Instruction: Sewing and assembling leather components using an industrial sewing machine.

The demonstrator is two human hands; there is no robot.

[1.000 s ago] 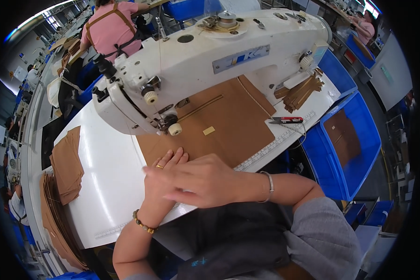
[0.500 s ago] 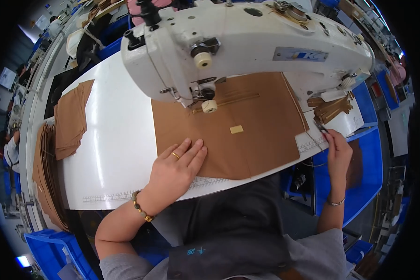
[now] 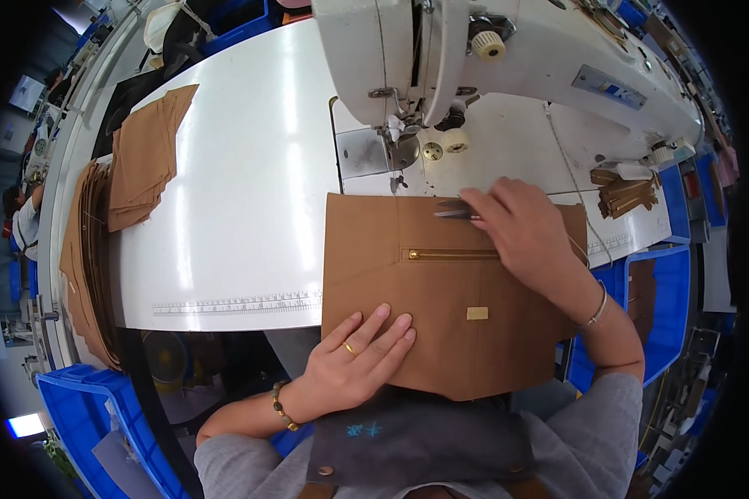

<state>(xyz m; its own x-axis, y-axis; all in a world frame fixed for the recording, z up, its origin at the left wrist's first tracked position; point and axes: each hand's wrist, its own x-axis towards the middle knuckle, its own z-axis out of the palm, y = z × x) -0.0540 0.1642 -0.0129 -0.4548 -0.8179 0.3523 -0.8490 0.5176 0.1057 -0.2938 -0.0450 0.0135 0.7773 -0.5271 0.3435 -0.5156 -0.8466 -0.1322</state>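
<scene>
A brown panel (image 3: 433, 341) with a zipper (image 3: 449, 254) and a small yellowish tag (image 3: 477, 313) lies partly on the white table, its near edge hanging toward my lap. My left hand (image 3: 362, 358) rests flat on its near left part, fingers stretched out. In my right hand (image 3: 520, 229) is a pair of thread snips (image 3: 455, 210), held over the panel's far edge with the blades pointing left. A cord (image 3: 567, 158) runs from the machine toward my right wrist. Just beyond the panel is the sewing machine's needle area (image 3: 395, 158).
The white sewing machine (image 3: 516, 75) spans the far side. At left are stacked brown pieces (image 3: 150, 162) and a thicker brown pile (image 3: 87, 258) over the table's edge. Brown strips (image 3: 628, 195) lie at right. Blue bins stand at lower left (image 3: 83, 407) and right (image 3: 670, 308).
The panel has come out from under the machine head toward me. My right hand, with the snips, has moved left from the table's right side to over the panel's far edge.
</scene>
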